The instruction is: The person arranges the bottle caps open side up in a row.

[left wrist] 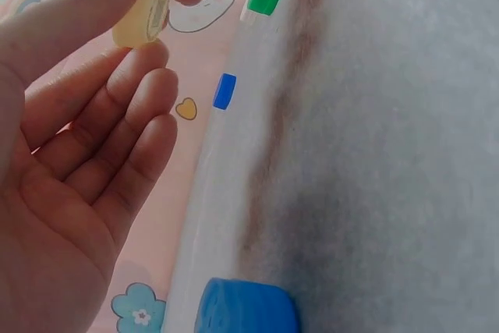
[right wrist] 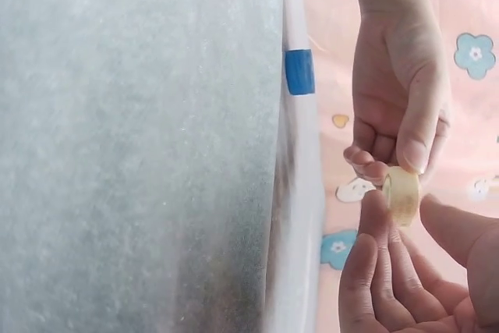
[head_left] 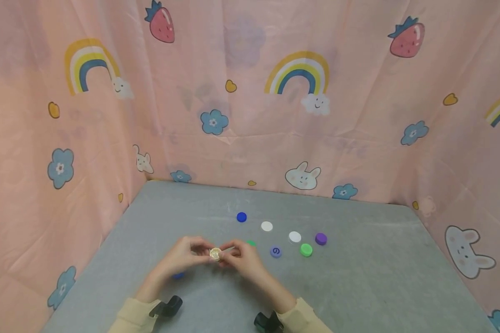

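A pale yellow bottle cap point(head_left: 215, 254) is held above the grey table, between the fingertips of both hands. My left hand point(head_left: 186, 254) pinches the cap from the left; its thumb and a fingertip lie on the cap point(left wrist: 143, 9) in the left wrist view, with the other fingers loosely bent. From the other side my right hand point(head_left: 246, 261) holds it, thumb and index finger on either side of the cap point(right wrist: 402, 196) in the right wrist view. Beneath the left hand lies a blue cap point(head_left: 178, 275), partly covered. A green cap point(head_left: 251, 243) shows just behind the right hand.
Several more caps lie on the grey table point(head_left: 358, 277): a dark blue cap point(head_left: 241, 217), two white caps point(head_left: 267, 226), a lilac cap with a mark point(head_left: 276, 251), a bright green cap point(head_left: 306, 250) and a purple cap point(head_left: 321, 239). A pink printed curtain point(head_left: 250, 152) surrounds the table's back and sides.
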The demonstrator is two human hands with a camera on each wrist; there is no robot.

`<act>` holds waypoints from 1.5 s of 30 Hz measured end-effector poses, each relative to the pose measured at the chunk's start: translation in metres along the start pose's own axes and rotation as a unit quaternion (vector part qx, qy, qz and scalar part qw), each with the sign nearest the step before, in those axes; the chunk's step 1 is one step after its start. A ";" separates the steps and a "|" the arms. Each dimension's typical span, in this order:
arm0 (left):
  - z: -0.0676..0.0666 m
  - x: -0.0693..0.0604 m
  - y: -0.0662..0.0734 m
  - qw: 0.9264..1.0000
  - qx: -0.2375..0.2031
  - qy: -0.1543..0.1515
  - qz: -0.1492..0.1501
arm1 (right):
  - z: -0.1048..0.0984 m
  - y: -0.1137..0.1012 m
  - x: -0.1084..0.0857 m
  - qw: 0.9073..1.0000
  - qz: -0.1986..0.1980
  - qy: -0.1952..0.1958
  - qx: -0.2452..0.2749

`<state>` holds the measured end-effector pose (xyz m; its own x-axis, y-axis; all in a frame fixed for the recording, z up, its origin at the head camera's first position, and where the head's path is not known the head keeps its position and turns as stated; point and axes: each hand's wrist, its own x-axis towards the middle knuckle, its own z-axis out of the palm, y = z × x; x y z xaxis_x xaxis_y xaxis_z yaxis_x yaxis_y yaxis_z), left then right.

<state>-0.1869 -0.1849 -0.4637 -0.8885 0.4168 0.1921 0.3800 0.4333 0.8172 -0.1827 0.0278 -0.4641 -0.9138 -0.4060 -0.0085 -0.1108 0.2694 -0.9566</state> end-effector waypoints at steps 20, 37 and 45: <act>-0.009 -0.014 0.037 0.999 -0.007 -0.013 -0.037 | 0.004 0.000 -0.001 0.997 -0.051 0.000 -0.063; -0.001 -0.017 -0.012 0.998 -0.051 -0.012 -0.041 | 0.009 0.000 0.000 0.993 -0.058 -0.016 -0.097; -0.008 -0.024 -0.011 0.999 -0.031 -0.013 -0.034 | 0.015 -0.003 0.001 0.992 -0.054 -0.025 -0.113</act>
<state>-0.1721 -0.2060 -0.4732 -0.9041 0.4095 0.1221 0.3024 0.4112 0.8600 -0.1777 0.0129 -0.4654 -0.8721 -0.4844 0.0697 -0.2962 0.4091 -0.8631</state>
